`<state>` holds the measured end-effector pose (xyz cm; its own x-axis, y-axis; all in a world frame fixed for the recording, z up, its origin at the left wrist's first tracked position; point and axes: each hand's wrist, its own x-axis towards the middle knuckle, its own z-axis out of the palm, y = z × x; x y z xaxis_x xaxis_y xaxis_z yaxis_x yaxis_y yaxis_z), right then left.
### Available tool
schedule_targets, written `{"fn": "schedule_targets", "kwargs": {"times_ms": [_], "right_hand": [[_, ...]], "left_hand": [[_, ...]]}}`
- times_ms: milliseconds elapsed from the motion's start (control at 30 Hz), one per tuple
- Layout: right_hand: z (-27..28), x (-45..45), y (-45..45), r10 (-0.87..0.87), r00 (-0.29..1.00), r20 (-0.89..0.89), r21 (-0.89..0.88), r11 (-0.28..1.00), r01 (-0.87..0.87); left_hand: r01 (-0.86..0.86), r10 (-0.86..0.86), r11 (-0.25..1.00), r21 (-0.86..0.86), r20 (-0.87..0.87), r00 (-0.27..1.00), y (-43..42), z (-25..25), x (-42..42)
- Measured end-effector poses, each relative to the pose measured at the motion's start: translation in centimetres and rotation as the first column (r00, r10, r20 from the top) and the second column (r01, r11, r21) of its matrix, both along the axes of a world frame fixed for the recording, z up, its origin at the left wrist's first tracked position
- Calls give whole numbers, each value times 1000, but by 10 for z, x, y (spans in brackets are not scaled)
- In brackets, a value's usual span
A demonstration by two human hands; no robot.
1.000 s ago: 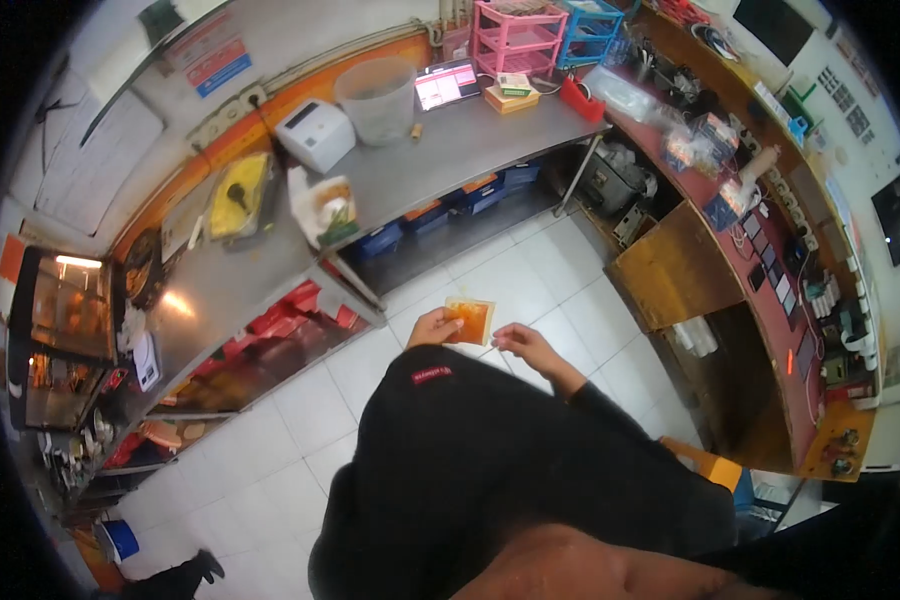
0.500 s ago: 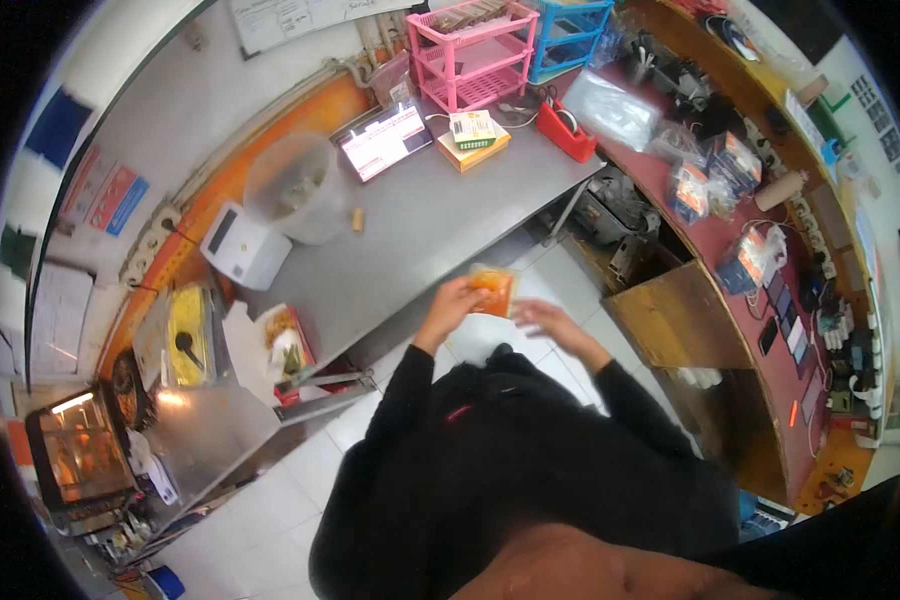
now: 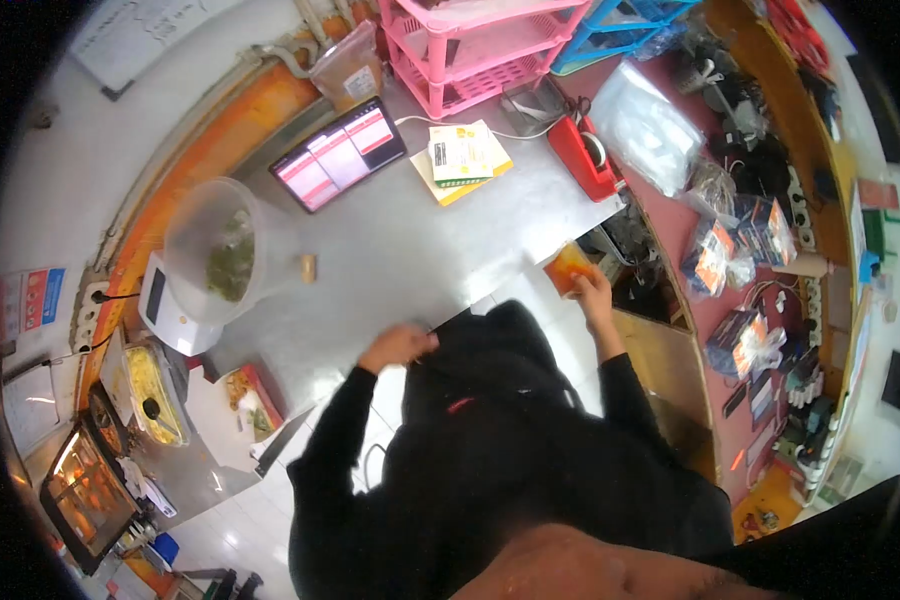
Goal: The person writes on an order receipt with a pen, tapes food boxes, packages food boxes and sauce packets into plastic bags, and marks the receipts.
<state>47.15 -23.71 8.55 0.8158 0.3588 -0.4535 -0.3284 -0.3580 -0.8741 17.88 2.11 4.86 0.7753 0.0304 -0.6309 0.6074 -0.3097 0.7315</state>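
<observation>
In my right hand (image 3: 592,292) is a flat packet (image 3: 569,266) with orange contents, gripped by its lower right corner. It is held out past the front edge of the metal table, near the red tape dispenser (image 3: 587,160). My left hand (image 3: 398,346) is by the table's front edge, slightly blurred, with its fingers loosely bent and nothing visible in them. On the metal table (image 3: 370,265) closest to that hand lies a small tan cylinder (image 3: 308,268).
A clear bucket with green leaves (image 3: 210,245) and a white scale (image 3: 175,305) stand left. A tablet (image 3: 340,155), small boxes (image 3: 460,155) and pink rack (image 3: 470,60) stand at the back. An open food box (image 3: 250,410) lies left; a red counter (image 3: 705,330) runs along the right.
The packet went from my left hand to my right and moved rightward. My left hand let go and moved left and down. The camera view has shifted closer to the table.
</observation>
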Motion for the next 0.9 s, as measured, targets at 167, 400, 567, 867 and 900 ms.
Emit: {"fn": "schedule_targets", "kwargs": {"times_ms": [167,400,567,867,900], "right_hand": [[-28,25,33,-129,917,-378,179,962,208],[-53,46,95,-10,823,-568,307,925,223],[-50,61,111,32,834,-551,323,929,178],[-62,66,144,116,772,-625,363,919,156],[-63,64,149,112,771,-627,349,925,149]], "left_hand": [[-824,823,-1,-567,-469,321,25,-21,157],[-427,693,-643,-636,-720,28,26,-21,257],[-424,739,-633,-648,-669,-81,24,-12,265],[-412,790,-517,-751,-603,108,26,-7,255],[-442,806,-495,-748,-585,86,27,-4,254]]}}
